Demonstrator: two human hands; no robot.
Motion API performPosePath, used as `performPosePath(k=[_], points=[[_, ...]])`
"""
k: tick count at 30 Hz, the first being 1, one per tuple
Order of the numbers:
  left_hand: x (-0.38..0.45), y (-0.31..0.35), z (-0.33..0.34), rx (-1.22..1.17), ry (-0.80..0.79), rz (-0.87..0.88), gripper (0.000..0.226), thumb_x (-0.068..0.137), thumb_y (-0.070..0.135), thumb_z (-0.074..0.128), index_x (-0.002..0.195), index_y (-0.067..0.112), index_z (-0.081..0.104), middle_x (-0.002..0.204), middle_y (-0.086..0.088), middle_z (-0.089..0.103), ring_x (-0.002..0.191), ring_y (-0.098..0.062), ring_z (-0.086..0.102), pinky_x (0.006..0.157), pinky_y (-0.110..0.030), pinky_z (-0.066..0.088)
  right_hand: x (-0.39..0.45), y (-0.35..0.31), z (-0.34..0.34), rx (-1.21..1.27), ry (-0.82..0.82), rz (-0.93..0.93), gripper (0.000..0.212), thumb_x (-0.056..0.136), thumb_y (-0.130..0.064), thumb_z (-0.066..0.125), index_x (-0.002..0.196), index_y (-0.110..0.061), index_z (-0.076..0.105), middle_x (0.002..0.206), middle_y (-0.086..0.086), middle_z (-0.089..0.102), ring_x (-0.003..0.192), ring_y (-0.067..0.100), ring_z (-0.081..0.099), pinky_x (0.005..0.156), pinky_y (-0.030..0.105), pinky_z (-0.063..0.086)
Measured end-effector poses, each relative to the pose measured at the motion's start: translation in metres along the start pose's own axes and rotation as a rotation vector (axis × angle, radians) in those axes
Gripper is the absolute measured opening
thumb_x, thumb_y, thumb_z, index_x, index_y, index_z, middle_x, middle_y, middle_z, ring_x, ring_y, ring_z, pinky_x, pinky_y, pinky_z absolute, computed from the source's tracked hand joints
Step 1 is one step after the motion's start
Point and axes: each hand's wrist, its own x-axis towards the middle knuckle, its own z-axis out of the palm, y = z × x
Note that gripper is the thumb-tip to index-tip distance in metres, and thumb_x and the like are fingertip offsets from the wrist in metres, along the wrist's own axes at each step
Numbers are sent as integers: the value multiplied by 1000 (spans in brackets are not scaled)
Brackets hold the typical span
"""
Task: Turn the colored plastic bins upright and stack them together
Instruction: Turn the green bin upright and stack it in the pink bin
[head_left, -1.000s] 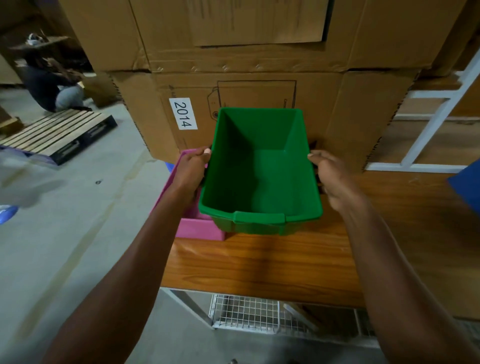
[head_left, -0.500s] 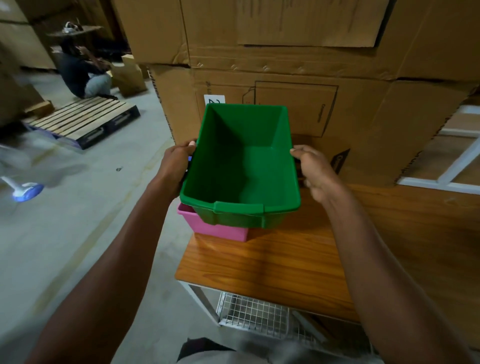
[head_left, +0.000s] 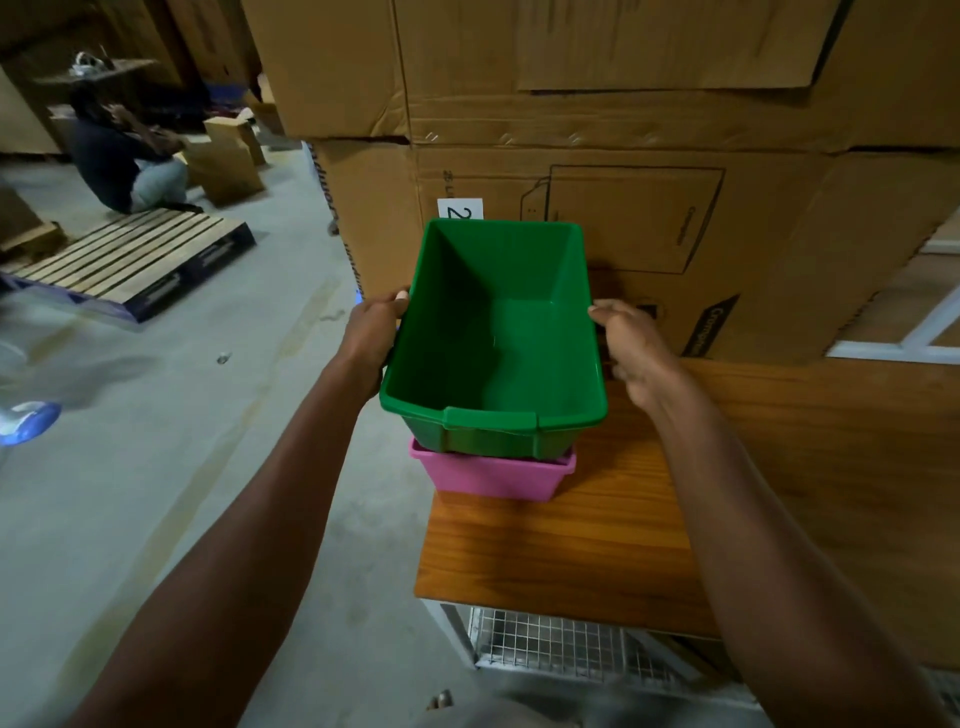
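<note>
Indoors — wooden table (head_left: 597, 551), cardboard boxes (head_left: 623, 104), concrete floor (head_left: 156, 467)

white label (head_left: 460, 209) on carton (head_left: 597, 218): perhaps "2".

The green bin (head_left: 493, 338) has swung from 3 o'clock of the pink bin (head_left: 493, 475) to squarely over it, its base now inside the pink rim.

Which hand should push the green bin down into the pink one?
Probably left: the left hand grips the green bin at its rim, above the pink bin. The right hand looks looser.
</note>
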Motion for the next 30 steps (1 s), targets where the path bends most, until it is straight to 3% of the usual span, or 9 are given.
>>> performPosePath(k=[3, 6, 9, 13, 16, 21, 30], points=[[14, -7, -6, 6, -40, -1, 30, 100, 31, 47, 106, 36, 76, 117, -1, 75, 112, -28, 69, 98, -48, 57, 4, 2, 11, 0, 42, 12, 40, 110, -28, 43, 148, -17, 51, 145, 3, 54, 117, 15, 48, 95, 36, 34], [23, -13, -5, 14, -68, -2, 30, 103, 27, 45, 107, 35, 74, 117, 0, 73, 105, -23, 67, 81, -34, 54, 7, 7, 16, -8, 64, 33, 41, 110, -30, 42, 149, -19, 50, 150, 3, 51, 131, 22, 48, 99, 39, 35], [31, -22, -3, 29, -105, -15, 33, 104, 27, 44, 116, 33, 74, 114, 3, 74, 100, -19, 66, 76, -31, 50, 17, 19, 17, -13, 74, 59, 40, 110, -33, 42, 146, -22, 53, 145, 0, 56, 125, 19, 52, 103, 42, 39], [40, -34, 0, 41, -126, -45, 32, 103, 25, 44, 108, 32, 75, 101, 5, 73, 91, -17, 66, 75, -30, 51, 28, 33, 17, 7, 62, 91, 39, 106, -41, 44, 140, -27, 59, 137, -2, 62, 126, 24, 57, 111, 55, 42], [45, -44, -3, 49, -126, -55, 35, 104, 28, 44, 123, 29, 73, 106, 4, 73, 91, -19, 65, 74, -30, 50, 34, 43, 20, 5, 43, 108, 43, 101, -49, 44, 138, -33, 60, 139, -6, 61, 127, 26, 56, 111, 57, 42], [51, -58, -7, 53, -131, -75, 37, 104, 30, 45, 131, 28, 69, 118, 0, 73, 87, -21, 65, 70, -28, 52, 37, 57, 27, 3, 21, 135, 39, 102, -49, 45, 134, -34, 61, 131, -6, 65, 120, 26, 60, 107, 53, 45], [58, -79, 1, 46, -130, -103, 40, 107, 24, 40, 138, 30, 64, 114, 3, 71, 94, -22, 66, 72, -31, 51, 52, 80, 27, 12, 60, 137, 37, 96, -48, 50, 125, -34, 68, 124, -7, 71, 114, 21, 66, 105, 52, 49]])
